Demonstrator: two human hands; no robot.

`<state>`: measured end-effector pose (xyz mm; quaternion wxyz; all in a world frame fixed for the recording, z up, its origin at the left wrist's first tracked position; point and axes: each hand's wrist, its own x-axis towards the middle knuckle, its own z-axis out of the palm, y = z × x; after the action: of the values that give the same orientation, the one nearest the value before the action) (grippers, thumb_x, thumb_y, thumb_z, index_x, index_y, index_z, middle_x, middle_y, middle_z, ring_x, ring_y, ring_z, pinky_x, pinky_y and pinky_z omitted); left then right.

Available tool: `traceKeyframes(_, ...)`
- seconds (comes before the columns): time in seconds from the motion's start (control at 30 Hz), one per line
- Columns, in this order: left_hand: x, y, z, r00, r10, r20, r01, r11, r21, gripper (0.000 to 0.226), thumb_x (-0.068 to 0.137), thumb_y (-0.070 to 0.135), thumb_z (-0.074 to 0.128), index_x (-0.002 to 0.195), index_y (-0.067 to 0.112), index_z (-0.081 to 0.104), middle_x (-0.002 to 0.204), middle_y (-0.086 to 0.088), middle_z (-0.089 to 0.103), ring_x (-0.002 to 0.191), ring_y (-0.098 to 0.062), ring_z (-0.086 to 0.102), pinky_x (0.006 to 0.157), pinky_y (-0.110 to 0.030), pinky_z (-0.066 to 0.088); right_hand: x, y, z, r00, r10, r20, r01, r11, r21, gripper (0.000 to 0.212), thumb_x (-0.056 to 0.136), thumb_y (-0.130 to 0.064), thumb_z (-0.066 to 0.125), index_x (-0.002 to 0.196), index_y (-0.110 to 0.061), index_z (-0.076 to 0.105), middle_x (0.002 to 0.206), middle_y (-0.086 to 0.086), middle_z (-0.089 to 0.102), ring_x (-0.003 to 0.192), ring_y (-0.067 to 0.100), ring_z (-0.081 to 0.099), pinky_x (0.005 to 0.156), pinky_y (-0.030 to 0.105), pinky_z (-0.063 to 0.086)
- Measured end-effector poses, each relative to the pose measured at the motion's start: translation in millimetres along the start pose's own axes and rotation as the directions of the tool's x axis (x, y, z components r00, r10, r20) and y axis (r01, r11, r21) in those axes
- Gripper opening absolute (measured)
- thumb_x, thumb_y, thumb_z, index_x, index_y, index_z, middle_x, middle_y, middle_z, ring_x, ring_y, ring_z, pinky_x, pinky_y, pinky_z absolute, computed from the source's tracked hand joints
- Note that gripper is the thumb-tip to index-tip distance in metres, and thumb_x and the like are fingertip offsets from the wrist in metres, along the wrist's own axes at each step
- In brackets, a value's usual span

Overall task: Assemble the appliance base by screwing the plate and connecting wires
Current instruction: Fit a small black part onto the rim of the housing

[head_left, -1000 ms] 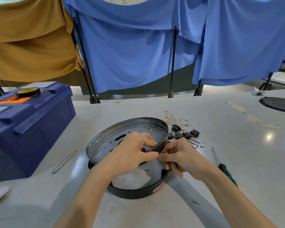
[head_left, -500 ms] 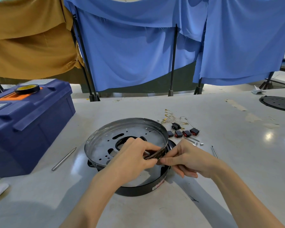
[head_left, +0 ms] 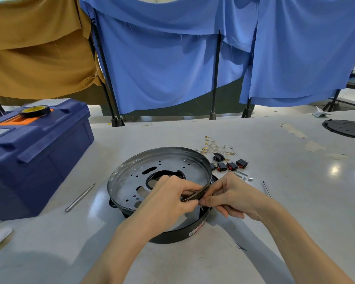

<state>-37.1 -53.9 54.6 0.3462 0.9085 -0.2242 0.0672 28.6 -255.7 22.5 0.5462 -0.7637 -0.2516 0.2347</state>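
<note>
A round metal plate point(head_left: 152, 162) with holes and a raised rim is tilted up over the black appliance base point(head_left: 184, 232) on the table. My left hand point(head_left: 168, 197) grips the plate's near rim, fingers curled over the edge. My right hand point(head_left: 230, 197) pinches the same rim from outside, and a small thin pin or screw shows below its fingertips. Loose wires point(head_left: 213, 147) with brass terminals and several red-and-black switches point(head_left: 230, 166) lie behind the plate. A screwdriver shaft point(head_left: 267, 189) shows beside my right wrist.
A blue toolbox point(head_left: 35, 152) with a tape roll point(head_left: 34, 111) on top stands at the left. A metal rod point(head_left: 80, 197) lies beside it. Small metal spacers point(head_left: 246, 178) sit near the switches. A black round part point(head_left: 346, 129) rests far right. Cloth-draped frames stand behind the table.
The plate has been tilted up and shifted left, so its holed inside now faces me. Both hands stayed on its near rim and moved slightly down and left.
</note>
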Motion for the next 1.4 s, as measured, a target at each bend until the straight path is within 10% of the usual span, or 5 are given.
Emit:
traceKeyframes(0.27,-1,2,3,0.999,0.027,0.03,-0.029,0.996,0.081,0.023,0.091,0.015,0.059,0.108,0.026,0.07,0.085,-0.001,0.073,0.082,-0.02,0.067,0.076,-0.041,0.053,2,5,-5,0.997,-0.068,0.041,0.067,0.998,0.012,0.011,0.082,-0.02,0.078,0.082,-0.01,0.08,0.045,0.008,0.057,0.026,0.011,0.034,0.035,0.016,0.026)
traceKeyframes(0.4,-4,3,3,0.998,0.054,0.027,-0.058,0.983,0.177,0.019,0.092,0.019,0.054,0.104,0.025,0.067,0.08,-0.003,0.069,0.07,-0.021,0.054,0.057,-0.022,0.04,2,8,-5,0.993,-0.114,0.039,0.113,0.993,0.019,0.01,0.082,-0.018,0.078,0.085,-0.009,0.08,0.046,0.008,0.06,0.026,0.01,0.034,0.034,0.016,0.026)
traceKeyframes(0.77,-3,4,-1,0.998,0.047,0.03,-0.049,0.995,0.084,0.025,0.092,0.018,0.057,0.112,0.028,0.068,0.083,-0.006,0.071,0.078,-0.024,0.066,0.072,-0.048,0.053,5,14,-3,0.983,-0.184,-0.009,0.184,0.98,0.08,0.021,0.077,-0.023,0.081,0.088,-0.005,0.079,0.046,0.008,0.06,0.027,0.01,0.035,0.034,0.014,0.027)
traceKeyframes(1.4,-11,9,10,0.997,0.068,0.039,-0.075,0.967,0.244,0.023,0.093,0.022,0.054,0.111,0.033,0.064,0.068,0.003,0.058,0.061,-0.014,0.046,0.054,-0.025,0.041,0,14,-15,0.996,-0.018,0.085,0.018,1.0,0.001,0.017,0.079,-0.021,0.081,0.09,-0.008,0.08,0.048,0.008,0.062,0.029,0.01,0.036,0.036,0.021,0.025)
